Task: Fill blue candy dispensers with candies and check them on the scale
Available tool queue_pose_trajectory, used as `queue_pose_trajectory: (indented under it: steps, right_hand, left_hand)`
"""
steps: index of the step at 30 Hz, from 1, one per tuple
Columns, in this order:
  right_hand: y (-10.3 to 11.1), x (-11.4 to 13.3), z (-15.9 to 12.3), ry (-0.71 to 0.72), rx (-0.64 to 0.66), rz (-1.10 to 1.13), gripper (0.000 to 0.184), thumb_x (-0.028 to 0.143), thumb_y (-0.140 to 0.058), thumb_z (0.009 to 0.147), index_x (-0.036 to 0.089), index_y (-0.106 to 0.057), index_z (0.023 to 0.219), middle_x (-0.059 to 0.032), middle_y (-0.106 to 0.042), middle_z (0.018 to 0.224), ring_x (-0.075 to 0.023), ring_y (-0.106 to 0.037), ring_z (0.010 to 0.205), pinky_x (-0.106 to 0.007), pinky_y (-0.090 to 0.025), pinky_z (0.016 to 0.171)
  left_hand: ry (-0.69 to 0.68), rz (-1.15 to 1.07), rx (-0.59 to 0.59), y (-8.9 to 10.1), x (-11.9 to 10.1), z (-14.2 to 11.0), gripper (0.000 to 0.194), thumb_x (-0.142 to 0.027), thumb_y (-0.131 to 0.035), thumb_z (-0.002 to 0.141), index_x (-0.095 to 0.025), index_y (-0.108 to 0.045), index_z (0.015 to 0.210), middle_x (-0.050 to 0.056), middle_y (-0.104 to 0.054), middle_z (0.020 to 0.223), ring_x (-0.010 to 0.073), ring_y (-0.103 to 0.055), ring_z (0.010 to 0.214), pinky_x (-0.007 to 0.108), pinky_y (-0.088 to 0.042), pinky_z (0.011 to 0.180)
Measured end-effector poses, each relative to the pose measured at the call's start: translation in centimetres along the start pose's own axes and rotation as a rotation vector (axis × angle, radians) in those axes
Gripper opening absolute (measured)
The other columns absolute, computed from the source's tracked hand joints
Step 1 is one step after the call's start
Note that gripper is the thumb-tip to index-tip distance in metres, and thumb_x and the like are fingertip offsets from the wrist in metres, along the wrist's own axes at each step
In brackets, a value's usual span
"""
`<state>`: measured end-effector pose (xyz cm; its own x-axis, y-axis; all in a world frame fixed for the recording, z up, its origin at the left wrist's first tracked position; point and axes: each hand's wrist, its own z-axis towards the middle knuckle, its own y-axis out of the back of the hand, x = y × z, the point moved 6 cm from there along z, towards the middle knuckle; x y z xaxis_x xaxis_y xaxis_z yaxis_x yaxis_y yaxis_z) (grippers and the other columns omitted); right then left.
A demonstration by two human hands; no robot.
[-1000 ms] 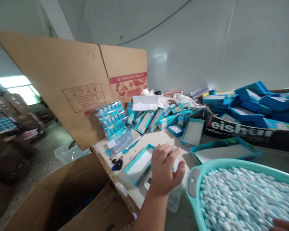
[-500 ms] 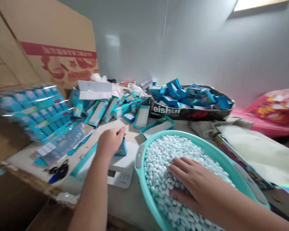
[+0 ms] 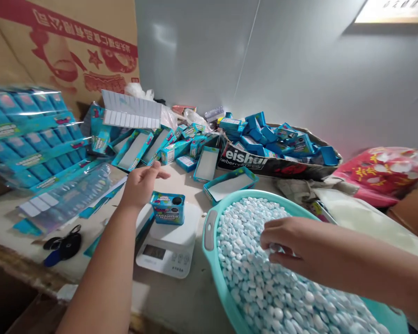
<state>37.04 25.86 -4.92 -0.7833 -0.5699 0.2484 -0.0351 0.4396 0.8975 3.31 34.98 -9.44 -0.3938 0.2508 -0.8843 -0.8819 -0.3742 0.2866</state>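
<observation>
Starting at the left hand [image 3: 141, 183]: loosely open, fingers half-curled and pointing rightward, nothing seen in the grasp. Across now to the right hand [image 3: 282, 234], palm down, fingers curled among pale blue and white pieces [image 3: 257, 278]; impossible to tell whether gripping any. And here, the relation to watch: just beside the left hand, to its right and a touch closer to the body, a small blue box [image 3: 169, 214], upright on a white scale [image 3: 174, 237]. Lies clearly nearer the left hand than the right; runs crosswise along its longer side, roughly on the line from hand to hand. Under the right hand, a heaped turquoise tub [image 3: 218, 273], its left rim between that hand and the box. Farther out, beyond and between both hands, an open blue tray [image 3: 231, 184]; past that, a black printed carton [image 3: 244, 161] full of blue boxes [image 3: 264, 134]. Well left of the left hand, plastic-wrapped packs [image 3: 38, 134].
</observation>
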Motion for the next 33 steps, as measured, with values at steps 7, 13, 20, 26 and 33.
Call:
queue_pose_trajectory:
  steps: [7, 13, 20, 26, 33]
  right_hand:
    - [7.3, 5.3, 6.3, 0.295, -0.127, -0.112, 0.017, 0.011, -0.059, 0.089, 0.02, -0.073, 0.089, 0.0047, -0.066, 0.075, -0.0087, -0.055, 0.063, -0.021, -0.034, 0.061]
    - [8.6, 10.2, 13.4, 0.541, -0.231, -0.179, 0.016, 0.013, -0.063, 0.087, 0.009, -0.076, 0.095, 0.0077, -0.06, 0.072, -0.0039, -0.047, 0.065, -0.016, -0.029, 0.064]
    - [6.7, 11.6, 16.2, 0.692, -0.274, -0.186, 0.024, 0.003, -0.055, 0.085, 0.012, -0.076, 0.094, 0.0099, -0.06, 0.073, -0.003, -0.048, 0.066, -0.013, -0.029, 0.064]
    - [5.6, 11.3, 16.6, 0.702, -0.261, -0.244, 0.043, -0.005, -0.046, 0.075, 0.014, -0.076, 0.099, 0.0076, -0.067, 0.079, -0.0045, -0.05, 0.066, -0.013, -0.034, 0.065]
    - [5.3, 11.1, 16.8, 0.624, -0.217, -0.259, 0.052, -0.007, -0.042, 0.07, 0.012, -0.074, 0.106, 0.0043, -0.065, 0.093, -0.0057, -0.058, 0.077, -0.014, -0.04, 0.07]
  left_hand:
    - [0.046, 0.011, -0.236, 2.0, 0.3, 0.3, 0.067, -0.064, -0.038, 0.096, -0.015, -0.078, 0.074, 0.011, -0.076, 0.075, 0.0207, -0.071, 0.072, 0.032, -0.056, 0.075]
    - [0.077, 0.023, -0.251, 2.2, 0.5, 0.3, 0.071, -0.066, -0.033, 0.096, -0.015, -0.075, 0.071, 0.01, -0.074, 0.072, 0.0205, -0.071, 0.071, 0.032, -0.054, 0.075]
    - [0.067, 0.144, -0.198, 1.8, 0.5, 0.3, 0.064, -0.06, -0.035, 0.098, -0.019, -0.076, 0.073, 0.009, -0.076, 0.078, 0.021, -0.07, 0.075, 0.032, -0.051, 0.075]
    - [0.07, 0.252, -0.186, 2.1, 0.2, 0.1, 0.063, -0.058, -0.033, 0.099, -0.019, -0.076, 0.072, 0.008, -0.077, 0.078, 0.0224, -0.07, 0.078, 0.033, -0.047, 0.074]
    - [0.07, 0.315, -0.174, 2.1, 0.2, 0.1, 0.062, -0.059, -0.034, 0.098, -0.02, -0.073, 0.072, 0.008, -0.077, 0.08, 0.0236, -0.069, 0.079, 0.033, -0.045, 0.074]
